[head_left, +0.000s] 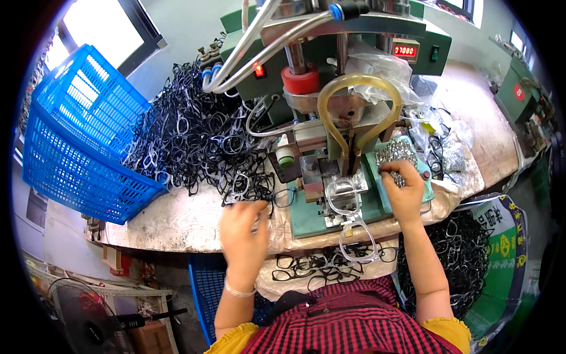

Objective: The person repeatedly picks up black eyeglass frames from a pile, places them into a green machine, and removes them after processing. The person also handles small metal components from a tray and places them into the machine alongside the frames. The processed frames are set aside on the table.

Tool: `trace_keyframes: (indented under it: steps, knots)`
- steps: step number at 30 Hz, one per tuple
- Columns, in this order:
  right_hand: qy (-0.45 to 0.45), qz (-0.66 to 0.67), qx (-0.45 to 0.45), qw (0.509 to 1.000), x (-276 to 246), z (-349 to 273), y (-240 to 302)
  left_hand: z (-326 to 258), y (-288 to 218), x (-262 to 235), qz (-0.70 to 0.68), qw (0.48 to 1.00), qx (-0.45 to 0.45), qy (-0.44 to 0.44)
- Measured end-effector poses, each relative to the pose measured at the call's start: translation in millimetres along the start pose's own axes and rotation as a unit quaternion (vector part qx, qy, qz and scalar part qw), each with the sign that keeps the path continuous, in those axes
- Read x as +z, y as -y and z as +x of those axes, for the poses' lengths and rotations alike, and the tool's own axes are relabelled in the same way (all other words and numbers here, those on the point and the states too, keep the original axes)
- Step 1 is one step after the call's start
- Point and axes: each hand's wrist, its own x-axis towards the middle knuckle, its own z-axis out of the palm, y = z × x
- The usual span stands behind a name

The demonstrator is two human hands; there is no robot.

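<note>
A clear eyeglass frame (359, 242) sits in the metal fixture (344, 203) of a green press, one rim hanging over the front edge. My right hand (404, 192) is over a green tray (386, 199) of small shiny metal parts (396, 154), thumb and fingers pinched together; whatever is between them is too small to make out. To the left of the fixture, my left hand (243, 239) is at the table's front edge, its fingers loosely bent and apart, beside a dark eyeglass frame (285, 197). I see nothing held in it.
A big heap of dark eyeglass frames (194, 130) covers the table's left, beside a tilted blue basket (88, 141). A looped yellowish hose (359, 79) rises over the fixture. More frames (318, 265) lie before my lap, and a filled sack (448, 253) stands right.
</note>
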Motion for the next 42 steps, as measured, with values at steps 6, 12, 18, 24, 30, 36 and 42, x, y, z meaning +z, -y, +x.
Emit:
trace_keyframes:
  steps: [6,12,18,24,30,36,42]
  knots:
    - [-0.001,-0.095,0.004,0.995,-17,-19,-10,-21,62,84,0.046,0.996,-0.064,0.043]
    - [-0.077,-0.111,0.124,0.983,-84,-62,-49,-20,117,57,-0.317,0.916,-0.221,-0.106]
    - [0.047,-0.006,0.018,0.999,-42,-18,23,15,76,42,-0.135,0.972,-0.064,-0.180]
    - [0.046,0.170,0.057,0.983,24,12,31,21,60,62,-0.326,0.912,-0.192,-0.161]
    - [0.023,0.250,0.100,0.963,31,2,36,14,19,51,-0.511,0.826,-0.180,-0.154]
    - [0.077,0.332,0.156,0.927,28,8,66,64,-58,6,-0.512,0.844,0.079,-0.140]
    - [0.105,0.250,0.112,0.956,12,-2,73,56,-60,16,-0.491,0.856,0.129,-0.100]
